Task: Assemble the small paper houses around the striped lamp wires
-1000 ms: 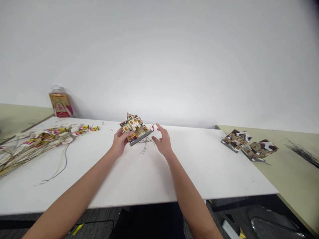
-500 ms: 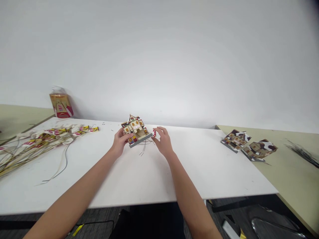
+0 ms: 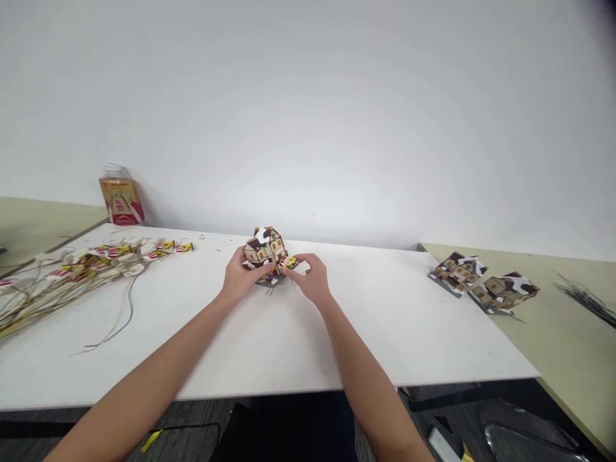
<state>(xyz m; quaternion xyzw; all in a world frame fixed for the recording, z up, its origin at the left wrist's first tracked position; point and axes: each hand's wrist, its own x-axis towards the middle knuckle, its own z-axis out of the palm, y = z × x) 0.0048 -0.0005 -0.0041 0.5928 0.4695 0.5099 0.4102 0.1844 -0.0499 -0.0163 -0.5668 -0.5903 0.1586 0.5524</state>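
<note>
A small model house (image 3: 265, 247) with brown-and-white roof and lit-looking windows is gripped by my left hand (image 3: 239, 277), fingers wrapped round its left side above the white table. My right hand (image 3: 310, 277) pinches a small red, white and yellow piece (image 3: 288, 262) against or just in front of the house's right side; whether the two touch I cannot tell. Thin dark wires (image 3: 270, 291) poke out beneath the house's grey base.
Many striped pieces with long wires (image 3: 120, 253) lie at the left of the white table (image 3: 385, 321). A bottle (image 3: 121, 200) stands by the wall. Two more model houses (image 3: 457, 273) sit at the right edge, with a bundle of dark wires (image 3: 587, 300) on the adjoining table.
The house has been turned, so its side and roof now face me instead of its front. My right hand has brought the striped piece leftward, up to the house.
</note>
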